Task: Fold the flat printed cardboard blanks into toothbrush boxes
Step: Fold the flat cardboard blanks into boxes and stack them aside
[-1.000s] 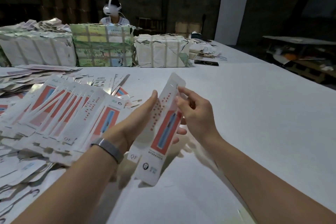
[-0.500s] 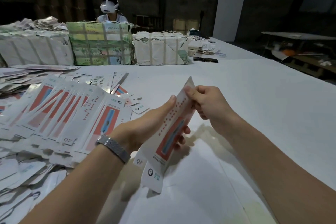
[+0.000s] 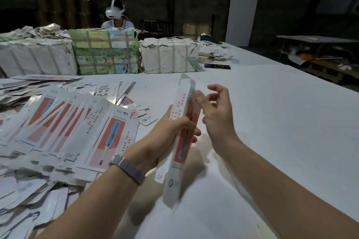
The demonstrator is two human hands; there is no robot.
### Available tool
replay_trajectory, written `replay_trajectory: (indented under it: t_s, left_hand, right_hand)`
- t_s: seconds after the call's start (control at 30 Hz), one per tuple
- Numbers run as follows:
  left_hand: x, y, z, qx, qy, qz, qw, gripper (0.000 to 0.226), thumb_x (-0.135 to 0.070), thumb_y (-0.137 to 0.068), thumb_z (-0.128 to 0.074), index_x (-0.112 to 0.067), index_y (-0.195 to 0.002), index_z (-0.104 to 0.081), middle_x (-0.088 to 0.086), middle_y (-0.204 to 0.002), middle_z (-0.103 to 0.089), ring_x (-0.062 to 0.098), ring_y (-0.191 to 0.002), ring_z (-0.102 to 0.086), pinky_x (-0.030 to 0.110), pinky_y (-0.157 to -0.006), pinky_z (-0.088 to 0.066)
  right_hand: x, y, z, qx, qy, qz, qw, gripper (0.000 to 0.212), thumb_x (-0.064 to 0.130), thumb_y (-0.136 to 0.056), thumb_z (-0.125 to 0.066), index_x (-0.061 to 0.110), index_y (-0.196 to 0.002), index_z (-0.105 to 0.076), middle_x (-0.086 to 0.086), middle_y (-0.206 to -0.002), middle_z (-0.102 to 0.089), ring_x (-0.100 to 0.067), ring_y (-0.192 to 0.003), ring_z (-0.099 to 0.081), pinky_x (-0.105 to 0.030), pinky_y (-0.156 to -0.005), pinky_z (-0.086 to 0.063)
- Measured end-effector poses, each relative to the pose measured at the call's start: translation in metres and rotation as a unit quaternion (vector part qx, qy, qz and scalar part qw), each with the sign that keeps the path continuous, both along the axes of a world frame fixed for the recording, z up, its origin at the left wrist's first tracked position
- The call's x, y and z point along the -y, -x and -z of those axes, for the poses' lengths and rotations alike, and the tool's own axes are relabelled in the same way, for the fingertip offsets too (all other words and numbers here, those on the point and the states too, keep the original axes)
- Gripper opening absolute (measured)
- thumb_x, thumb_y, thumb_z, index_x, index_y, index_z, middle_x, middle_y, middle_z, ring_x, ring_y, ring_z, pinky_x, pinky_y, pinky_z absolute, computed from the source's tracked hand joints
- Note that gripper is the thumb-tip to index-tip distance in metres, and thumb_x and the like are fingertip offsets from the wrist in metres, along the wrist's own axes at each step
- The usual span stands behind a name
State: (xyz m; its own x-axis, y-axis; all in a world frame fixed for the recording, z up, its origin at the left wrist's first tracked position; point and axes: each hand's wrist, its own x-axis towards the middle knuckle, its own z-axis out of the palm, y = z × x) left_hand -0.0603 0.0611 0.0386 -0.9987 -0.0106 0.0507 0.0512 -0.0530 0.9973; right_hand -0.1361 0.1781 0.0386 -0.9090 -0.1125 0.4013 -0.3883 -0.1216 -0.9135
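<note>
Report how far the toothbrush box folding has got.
Done: no finished box shows. In hand: the left hand grips one blank, already creased lengthwise, while the right hand touches its edge. Left: the fanned stack of flat blanks on the table.

free: bare table (image 3: 272, 122) right | blocked: fanned blanks (image 3: 77, 128) left; 3 strapped bundles (image 3: 105, 52) far edge

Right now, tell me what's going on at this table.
A person is folding a printed toothbrush-box blank above the white table. The left hand grips the blank near its middle, holding it nearly upright, already partly folded into a narrow shape. The right hand is beside its upper part, fingers touching its edge. A fanned pile of flat blanks lies to the left, with wrapped bundles behind it.
</note>
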Motion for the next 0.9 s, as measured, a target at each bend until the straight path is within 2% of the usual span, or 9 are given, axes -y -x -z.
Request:
replay_trajectory:
  t_s: [0.07,0.2,0.33,0.4,0.5,0.63,0.73,0.8,0.9]
  left_hand:
    - [-0.003,0.000,0.003,-0.024,-0.029,-0.025,0.999,0.021,-0.008,-0.095,-0.052,-0.019,-0.113,-0.054,0.001,-0.076,-0.073,0.012,-0.065,-0.071,0.020,-0.055,-0.054]
    - [-0.008,0.006,0.012,-0.029,-0.053,-0.096,0.994,0.048,-0.031,-0.078,-0.061,-0.017,-0.122,-0.048,0.013,-0.100,-0.068,0.018,-0.078,-0.074,0.026,-0.060,-0.057]
    - [-0.006,0.009,0.020,-0.065,0.044,-0.174,0.982,0.045,-0.047,-0.075,-0.059,-0.030,-0.108,-0.034,0.010,-0.105,-0.060,0.015,-0.080,-0.073,0.025,-0.065,-0.058]
    - [-0.004,0.011,0.020,-0.121,0.076,-0.208,0.968,0.053,-0.051,-0.076,-0.061,-0.035,-0.115,-0.029,0.006,-0.107,-0.060,0.013,-0.084,-0.073,0.028,-0.070,-0.059]
    - [0.001,0.015,0.014,-0.169,0.098,-0.200,0.960,0.070,-0.052,-0.080,-0.063,-0.040,-0.134,-0.021,-0.003,-0.107,-0.067,0.012,-0.089,-0.073,0.033,-0.077,-0.061]
    - [0.005,0.021,0.006,-0.205,0.129,-0.180,0.953,0.066,-0.040,-0.091,-0.051,-0.032,-0.145,-0.014,-0.017,-0.103,-0.072,0.007,-0.095,-0.071,0.028,-0.083,-0.058]
    - [0.004,0.022,0.008,-0.208,0.141,-0.181,0.951,0.061,-0.041,-0.094,-0.043,-0.036,-0.146,-0.013,-0.012,-0.108,-0.070,0.006,-0.095,-0.071,0.032,-0.085,-0.058]
    - [0.004,0.023,0.009,-0.203,0.128,-0.177,0.955,0.059,-0.041,-0.095,-0.041,-0.038,-0.147,-0.014,-0.007,-0.115,-0.069,0.010,-0.096,-0.071,0.039,-0.089,-0.058]
    - [0.005,0.024,0.013,-0.199,0.092,-0.163,0.962,0.057,-0.036,-0.097,-0.039,-0.036,-0.148,-0.016,0.000,-0.119,-0.066,0.015,-0.100,-0.071,0.046,-0.093,-0.057]
  right_hand:
    - [0.006,-0.006,0.007,0.039,0.000,-0.069,0.997,0.022,0.036,-0.100,-0.055,0.040,-0.121,-0.049,0.002,-0.106,-0.059,-0.013,-0.088,-0.066,-0.018,-0.063,-0.051]
    - [0.016,-0.021,0.014,0.049,0.051,-0.181,0.981,0.052,0.031,-0.103,-0.044,0.056,-0.146,-0.029,0.027,-0.114,-0.065,-0.004,-0.101,-0.069,-0.020,-0.073,-0.057]
    - [0.015,-0.022,0.010,0.055,0.071,-0.212,0.973,0.047,0.030,-0.107,-0.036,0.059,-0.143,-0.034,0.028,-0.123,-0.063,-0.006,-0.111,-0.066,-0.029,-0.083,-0.058]
    - [0.014,-0.020,0.008,0.054,0.063,-0.208,0.975,0.046,0.029,-0.107,-0.037,0.061,-0.140,-0.037,0.031,-0.118,-0.065,-0.006,-0.111,-0.066,-0.032,-0.086,-0.059]
    - [0.015,-0.020,0.006,0.045,0.055,-0.198,0.978,0.050,0.024,-0.106,-0.039,0.059,-0.141,-0.037,0.020,-0.127,-0.064,-0.012,-0.112,-0.067,-0.032,-0.087,-0.059]
    - [0.018,-0.022,0.003,0.031,0.070,-0.216,0.973,0.050,0.022,-0.105,-0.038,0.064,-0.131,-0.041,0.003,-0.133,-0.062,-0.018,-0.114,-0.066,-0.031,-0.088,-0.057]
    - [0.022,-0.025,0.002,0.028,0.079,-0.235,0.968,0.048,0.021,-0.107,-0.033,0.063,-0.129,-0.039,0.005,-0.132,-0.061,-0.014,-0.115,-0.065,-0.028,-0.088,-0.056]
    - [0.024,-0.026,0.001,0.036,0.065,-0.238,0.968,0.043,0.025,-0.108,-0.031,0.064,-0.127,-0.037,0.011,-0.128,-0.062,-0.010,-0.113,-0.065,-0.026,-0.087,-0.056]
    - [0.021,-0.022,0.003,0.039,0.046,-0.250,0.966,0.038,0.026,-0.108,-0.029,0.059,-0.122,-0.040,0.026,-0.100,-0.071,-0.001,-0.096,-0.069,-0.022,-0.080,-0.058]
